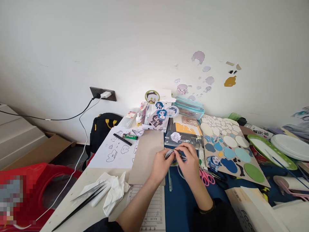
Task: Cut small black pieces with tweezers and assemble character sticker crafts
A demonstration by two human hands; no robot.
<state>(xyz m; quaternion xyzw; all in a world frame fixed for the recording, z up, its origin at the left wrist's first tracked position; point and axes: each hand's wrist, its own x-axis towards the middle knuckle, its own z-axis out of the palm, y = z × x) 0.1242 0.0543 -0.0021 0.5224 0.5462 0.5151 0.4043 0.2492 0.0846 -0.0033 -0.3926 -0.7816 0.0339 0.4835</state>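
Near the desk's middle, my left hand (161, 163) pinches a small grey piece (169, 153), seemingly a paper cut-out. My right hand (188, 158) meets it there, fingertips closed at the piece's right end. What exactly lies between the right fingertips is partly hidden. A grey-brown board (147, 154) lies flat beside my left hand. Below the hands is a teal pen (170, 182) on the blue mat (178, 203). Pink-handled scissors (207, 177) lie right of my right wrist. Beyond my fingers, a white printed hair-shaped cut-out (175, 137) rests on a clear bag.
Tweezers (82, 203) lie by crumpled tissue (113, 193) at left. A board of coloured paper shapes (231, 151) is at right, with a green-rimmed tray (270, 151) beyond. A glue bottle (138, 120) and a pencil case (189, 108) stand at the back.
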